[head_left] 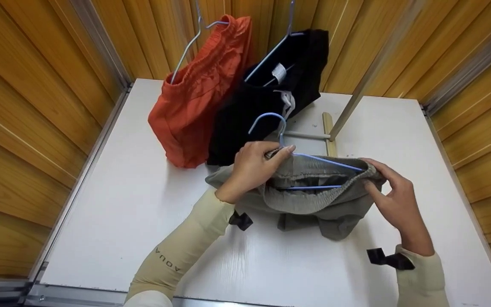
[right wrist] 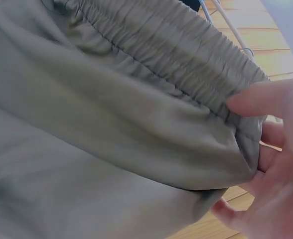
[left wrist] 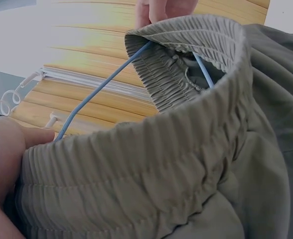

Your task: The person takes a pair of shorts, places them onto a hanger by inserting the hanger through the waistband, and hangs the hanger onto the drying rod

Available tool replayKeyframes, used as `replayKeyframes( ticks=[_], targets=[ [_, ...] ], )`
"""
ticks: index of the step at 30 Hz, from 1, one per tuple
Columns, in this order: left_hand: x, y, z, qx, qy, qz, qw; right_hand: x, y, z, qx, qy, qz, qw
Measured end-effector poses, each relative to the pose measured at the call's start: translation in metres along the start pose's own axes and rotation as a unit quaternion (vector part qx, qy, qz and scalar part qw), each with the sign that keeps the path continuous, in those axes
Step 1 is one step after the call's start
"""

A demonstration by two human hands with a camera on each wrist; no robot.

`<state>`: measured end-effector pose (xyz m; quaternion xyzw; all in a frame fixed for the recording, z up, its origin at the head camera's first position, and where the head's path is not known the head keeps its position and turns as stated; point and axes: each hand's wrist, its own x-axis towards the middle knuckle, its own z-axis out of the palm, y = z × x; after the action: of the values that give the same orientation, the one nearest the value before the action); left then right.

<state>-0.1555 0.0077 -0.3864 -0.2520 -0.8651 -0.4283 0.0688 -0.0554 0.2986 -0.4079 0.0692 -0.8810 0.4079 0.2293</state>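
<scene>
Grey-green elastic-waist shorts (head_left: 309, 207) are held above the white table, their gathered waistband (left wrist: 136, 164) spread around a blue wire hanger (head_left: 326, 160). The hanger's hook stands up out of the waist opening. My left hand (head_left: 254, 166) grips the waistband at its left end, thumb beside the foot of the hook. At the opposite end my right hand (head_left: 397, 198) pinches the waistband, thumb on the outer cloth in the right wrist view and fingers behind. One end of the hanger reaches inside the waistband by that hand. Folds hide part of the lower hanger bar.
Red shorts (head_left: 203, 98) and a black garment (head_left: 245, 115) hang on blue hangers at the back left. Behind the grey-green shorts stands a rack with a slanting post (head_left: 356, 96) and wooden foot (head_left: 328, 128). Wood-patterned walls (head_left: 24, 128) enclose the white table (head_left: 113, 204).
</scene>
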Motion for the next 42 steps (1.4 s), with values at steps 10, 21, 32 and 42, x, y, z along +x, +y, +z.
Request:
replayKeyframes(
  ticks=[10, 21, 32, 42],
  targets=[
    [-0.001, 0.001, 0.001, 0.006, -0.019, -0.006, 0.9998, 0.001, -0.003, 0.002, 0.006, -0.017, -0.032, 0.9993],
    [-0.003, 0.002, 0.001, 0.001, -0.025, 0.011, 0.9996, 0.002, -0.006, 0.009, -0.003, 0.001, -0.026, 0.9996],
    [-0.003, -0.005, -0.009, -0.03, -0.023, 0.01, 0.9992, -0.001, 0.009, -0.003, 0.029, 0.046, -0.037, 0.9979],
    [-0.006, -0.011, -0.016, -0.049, -0.012, 0.017, 0.9986, -0.002, 0.014, -0.018, 0.036, 0.059, -0.024, 0.9973]
  ],
)
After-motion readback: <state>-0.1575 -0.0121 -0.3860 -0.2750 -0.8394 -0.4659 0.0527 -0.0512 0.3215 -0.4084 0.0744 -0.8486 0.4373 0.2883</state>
